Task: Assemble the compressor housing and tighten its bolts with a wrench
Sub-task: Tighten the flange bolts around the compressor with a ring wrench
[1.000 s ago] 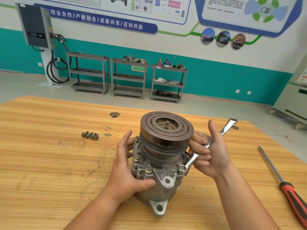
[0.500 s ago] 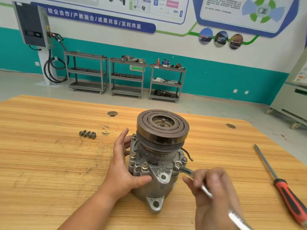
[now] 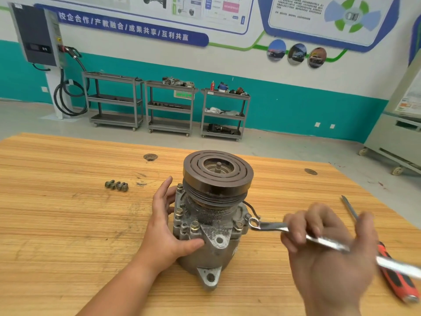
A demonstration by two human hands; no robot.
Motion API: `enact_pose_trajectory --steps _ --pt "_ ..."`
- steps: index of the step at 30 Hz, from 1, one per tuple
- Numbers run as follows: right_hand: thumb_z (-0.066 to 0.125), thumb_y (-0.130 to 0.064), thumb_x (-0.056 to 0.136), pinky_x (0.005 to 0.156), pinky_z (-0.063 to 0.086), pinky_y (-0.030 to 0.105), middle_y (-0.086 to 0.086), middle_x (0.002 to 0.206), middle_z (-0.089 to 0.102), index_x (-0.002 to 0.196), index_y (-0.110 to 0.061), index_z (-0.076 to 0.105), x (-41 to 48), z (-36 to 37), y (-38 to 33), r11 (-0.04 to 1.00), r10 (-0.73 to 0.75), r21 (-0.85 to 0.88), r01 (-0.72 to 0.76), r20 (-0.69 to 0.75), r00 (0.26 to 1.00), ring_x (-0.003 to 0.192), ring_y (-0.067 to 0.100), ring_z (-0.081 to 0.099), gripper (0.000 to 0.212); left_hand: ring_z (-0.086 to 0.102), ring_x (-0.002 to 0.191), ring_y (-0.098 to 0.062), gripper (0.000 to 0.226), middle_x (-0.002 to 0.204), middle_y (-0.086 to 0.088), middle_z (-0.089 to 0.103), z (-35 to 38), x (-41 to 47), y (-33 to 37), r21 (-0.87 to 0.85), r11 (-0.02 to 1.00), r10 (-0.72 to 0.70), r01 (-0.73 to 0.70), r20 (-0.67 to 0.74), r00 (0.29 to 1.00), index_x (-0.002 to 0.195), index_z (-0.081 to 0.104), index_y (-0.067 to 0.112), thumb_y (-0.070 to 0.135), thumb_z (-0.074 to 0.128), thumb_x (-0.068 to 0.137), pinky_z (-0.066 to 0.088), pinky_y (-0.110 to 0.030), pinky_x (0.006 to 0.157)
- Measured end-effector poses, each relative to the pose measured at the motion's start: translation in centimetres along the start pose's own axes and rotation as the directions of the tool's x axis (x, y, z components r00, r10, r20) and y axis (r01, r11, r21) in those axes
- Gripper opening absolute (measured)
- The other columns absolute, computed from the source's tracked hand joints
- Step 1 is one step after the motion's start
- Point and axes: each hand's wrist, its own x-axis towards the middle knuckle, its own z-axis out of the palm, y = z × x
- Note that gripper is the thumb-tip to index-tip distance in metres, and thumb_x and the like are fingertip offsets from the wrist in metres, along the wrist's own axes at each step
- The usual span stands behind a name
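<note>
Teal-banded walls with posters back the room, where a charger [image 3: 34,35] hangs at the far left and three grey carts [image 3: 170,106] stand along the wall. Nearer, a wooden table [image 3: 57,236] fills the view. On its left part lies a short row of loose bolts [image 3: 116,185], well apart from everything else. Toward the middle, the left hand [image 3: 168,226] grips the compressor [image 3: 211,226]: its fingers reach round the left side of the housing and its thumb presses on the near face. The compressor stands upright at the table's centre with its dark grooved pulley [image 3: 217,172] on top and several bolts set in the flange below it. To the right, the wrench [image 3: 271,226] lies almost level, its ring end at a flange bolt [image 3: 247,217] on the compressor's right side; whether the ring is seated over the head cannot be told. The right hand [image 3: 328,252], blurred, has its fingers curled over the wrench's shank, with the free end sticking out past the palm to the near right. Beyond it, a screwdriver [image 3: 397,286] with a red and black handle lies on the table, tip pointing far. A pale wheeled cabinet [image 3: 396,137] stands on the floor at the far right.
</note>
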Motion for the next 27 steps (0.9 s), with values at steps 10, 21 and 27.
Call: enact_pose_trajectory --steps 10,21,27 --pt "0.030 -0.071 0.077 0.034 0.030 0.016 -0.004 0.038 0.046 0.047 -0.020 0.038 8.8 -2.1 4.4 0.823 0.486 0.039 -0.567 0.469 0.737 0.038 0.012 0.029 0.060 0.045 0.127 -0.003 0.119 0.138 0.014 0.042 0.0 0.0 0.1 -0.014 1.000 0.001 -0.001 0.009 1.000 0.135 0.020 0.063 0.080 0.078 0.033 0.039 -0.027 0.100" --pt "0.041 -0.069 0.077 0.030 0.024 0.011 -0.005 0.043 0.039 0.047 -0.020 0.043 4.6 -1.8 2.7 0.911 0.383 0.095 -0.402 0.167 0.908 0.035 0.006 0.017 0.058 0.044 0.129 -0.005 0.120 0.140 0.008 0.041 0.0 0.0 0.0 -0.001 1.000 -0.012 0.012 0.001 1.000 0.136 0.019 0.064 0.081 0.077 0.032 0.037 -0.030 0.102" --pt "0.070 -0.046 0.059 0.043 0.050 0.026 -0.006 0.056 0.059 0.047 -0.029 0.052 -4.6 0.8 4.9 0.901 -0.181 -0.402 0.160 -0.016 0.983 0.042 0.005 0.051 0.028 0.044 0.128 -0.003 0.120 0.137 0.012 0.042 0.0 0.0 0.0 0.009 1.000 -0.006 0.006 -0.001 1.000 0.137 0.018 0.061 0.081 0.077 0.034 0.037 -0.030 0.102"
